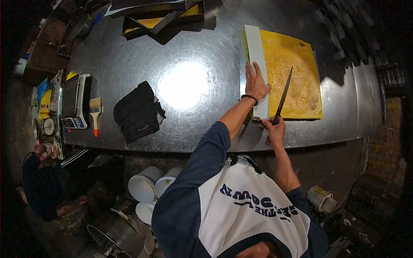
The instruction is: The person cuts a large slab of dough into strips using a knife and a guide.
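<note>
A large yellow slab (297,77) with a browned top lies on the metal table. Along its left edge runs a long pale strip (257,51), like a ruler or board. My left hand (257,82) rests on this strip, fingers spread and pointing away from me. Below the slab's lower left corner, my right hand (275,128) is wrapped round the handle of a long knife (285,94). The blade points up and slightly right, over the slab. The strip's lower end is close to my right hand.
A black cloth (137,112), a brush (95,112) and a scale (75,103) lie on the metal table (198,129) to the left. Dark trays (163,21) with yellow contents stand at the back. White buckets (143,188) are below the edge; another person (43,185) sits lower left.
</note>
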Motion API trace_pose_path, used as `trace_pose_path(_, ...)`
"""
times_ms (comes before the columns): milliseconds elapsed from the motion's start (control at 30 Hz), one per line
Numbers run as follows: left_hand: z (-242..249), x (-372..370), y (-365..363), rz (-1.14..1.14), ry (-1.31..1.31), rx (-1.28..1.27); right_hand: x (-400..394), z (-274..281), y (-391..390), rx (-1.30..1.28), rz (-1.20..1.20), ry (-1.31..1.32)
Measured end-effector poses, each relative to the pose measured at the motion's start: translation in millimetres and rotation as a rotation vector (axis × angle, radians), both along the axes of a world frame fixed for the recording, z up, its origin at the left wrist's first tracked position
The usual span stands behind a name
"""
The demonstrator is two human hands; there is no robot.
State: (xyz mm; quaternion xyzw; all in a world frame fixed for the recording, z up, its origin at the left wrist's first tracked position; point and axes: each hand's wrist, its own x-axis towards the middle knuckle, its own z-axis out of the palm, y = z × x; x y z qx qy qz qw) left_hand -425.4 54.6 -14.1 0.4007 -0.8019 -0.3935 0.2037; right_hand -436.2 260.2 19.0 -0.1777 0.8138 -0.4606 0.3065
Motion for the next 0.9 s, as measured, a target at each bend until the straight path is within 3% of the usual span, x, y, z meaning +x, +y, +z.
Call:
trace_pose_path(267,-8,-2,-5,-0.019,-0.012,0.014,-10,-24,5,-0.047,0.001,0.043)
trace_pose_path(400,-29,-13,-37,-0.053,0.006,0.064,-5,-14,0,-0.067,-0.063,-0.153)
trace_pose_path(500,-39,8,-60,-0.166,0.081,0.055,-7,-12,2,-0.068,-0.048,-0.162)
trace_pose_path(567,-35,31,-69,-0.130,0.374,-0.030,-2,0,-5,-0.081,-0.075,-0.212)
trace_pose_path(700,-20,87,-43,-0.077,0.275,0.061,-10,-17,0,-0.125,-0.073,-0.249)
trace_pose_path(767,-13,106,-31,-0.146,0.152,0.221,-9,-19,0,-0.153,-0.079,-0.267)
trace_pose_path(833,-27,113,-21,-0.136,0.199,0.155,-8,-18,-1,-0.178,-0.083,-0.287)
trace_pose_path(900,-22,121,-11,-0.158,0.165,0.256,-7,-15,-3,-0.123,-0.089,-0.257)
